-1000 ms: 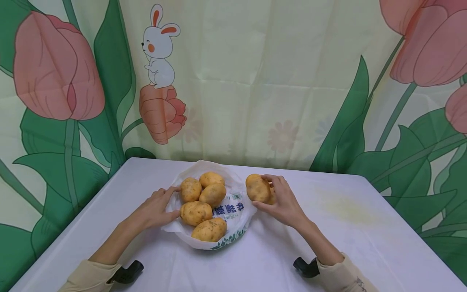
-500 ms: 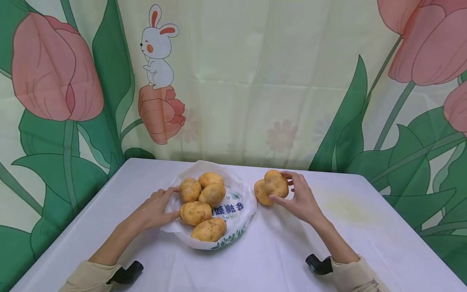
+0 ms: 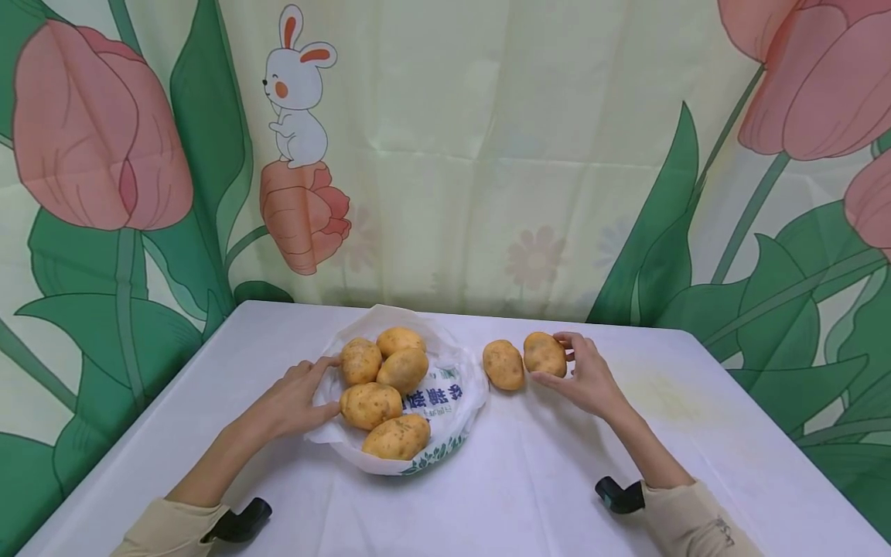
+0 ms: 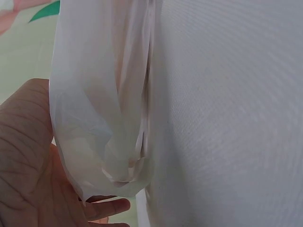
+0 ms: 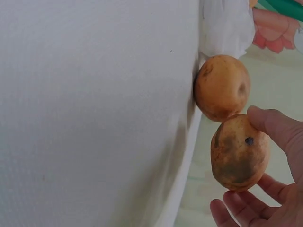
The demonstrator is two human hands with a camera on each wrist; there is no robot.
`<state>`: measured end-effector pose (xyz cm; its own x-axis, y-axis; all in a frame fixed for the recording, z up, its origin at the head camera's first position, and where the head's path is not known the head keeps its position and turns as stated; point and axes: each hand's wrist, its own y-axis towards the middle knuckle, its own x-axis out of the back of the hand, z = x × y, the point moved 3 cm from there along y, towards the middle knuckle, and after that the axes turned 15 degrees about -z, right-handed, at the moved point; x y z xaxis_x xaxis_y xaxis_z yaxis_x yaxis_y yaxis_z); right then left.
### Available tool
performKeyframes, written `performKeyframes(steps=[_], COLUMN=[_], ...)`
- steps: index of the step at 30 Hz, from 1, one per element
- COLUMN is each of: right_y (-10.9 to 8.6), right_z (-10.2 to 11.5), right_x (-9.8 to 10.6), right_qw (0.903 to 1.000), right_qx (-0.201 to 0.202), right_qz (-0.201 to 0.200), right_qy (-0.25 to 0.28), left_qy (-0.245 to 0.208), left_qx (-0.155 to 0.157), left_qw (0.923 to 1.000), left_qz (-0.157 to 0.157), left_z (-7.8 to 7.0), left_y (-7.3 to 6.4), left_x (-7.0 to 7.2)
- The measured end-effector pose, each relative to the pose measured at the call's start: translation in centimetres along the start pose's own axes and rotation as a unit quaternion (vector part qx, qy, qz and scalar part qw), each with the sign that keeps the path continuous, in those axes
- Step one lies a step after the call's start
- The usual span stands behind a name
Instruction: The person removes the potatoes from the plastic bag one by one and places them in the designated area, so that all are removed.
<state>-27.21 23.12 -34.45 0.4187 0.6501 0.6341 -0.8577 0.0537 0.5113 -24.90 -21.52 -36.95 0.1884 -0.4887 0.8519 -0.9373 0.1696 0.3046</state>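
Several potatoes (image 3: 372, 405) lie in a white plastic bag (image 3: 455, 429) with its rim spread open and blue and green print showing. At the bag's left side, my left hand (image 3: 299, 398) holds the rim between thumb and fingers; in the left wrist view the bag's side (image 4: 90, 118) hides part of the fingers. My right hand (image 3: 585, 379) grips a potato (image 3: 545, 354) between thumb and fingertips, right of the bag. Dark patches and a small dark pit mark this potato (image 5: 239, 153) in the right wrist view. Close beside it, another potato (image 3: 503, 365) rests on the table.
A white cloth covers the table (image 3: 445, 510), with a faint yellowish stain (image 3: 661, 394) at the right. Behind the table hangs a curtain (image 3: 445, 155) printed with tulips and a rabbit. Black cameras (image 3: 240, 522) are strapped at both wrists.
My right hand has carried its potato rightward, past the loose potato, and lowered it to that one's right side. The left hand stays at the bag.
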Motion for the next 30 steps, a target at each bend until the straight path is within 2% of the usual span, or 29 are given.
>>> performKeyframes(steps=[7,16,23,27,30], right_y=[0.3,0.1,0.0,-0.3,-0.5], right_z=[-0.9,-1.3,-1.2,-1.0,-0.5], right_x=[-0.6,-1.6,-1.7,-1.5,-1.1], right_qw=[0.9984,0.9914,0.9906,0.9921,0.9948], right_qx=[-0.03,-0.081,-0.085,-0.065,-0.036], right_qz=[0.039,0.093,0.089,0.072,0.043], right_qy=[-0.028,-0.045,-0.058,-0.079,-0.085], left_qy=[0.001,0.005,0.008,0.008,0.007], left_qx=[0.0,0.0,0.002,0.001,0.0], left_qw=[1.0,1.0,1.0,1.0,1.0], left_qz=[-0.003,-0.004,-0.003,0.0,-0.001], left_z=[0.0,0.0,0.0,0.0,0.0], left_y=[-0.1,-0.1,-0.1,-0.1,-0.1], left_x=[0.0,0.1,0.0,0.0,0.0])
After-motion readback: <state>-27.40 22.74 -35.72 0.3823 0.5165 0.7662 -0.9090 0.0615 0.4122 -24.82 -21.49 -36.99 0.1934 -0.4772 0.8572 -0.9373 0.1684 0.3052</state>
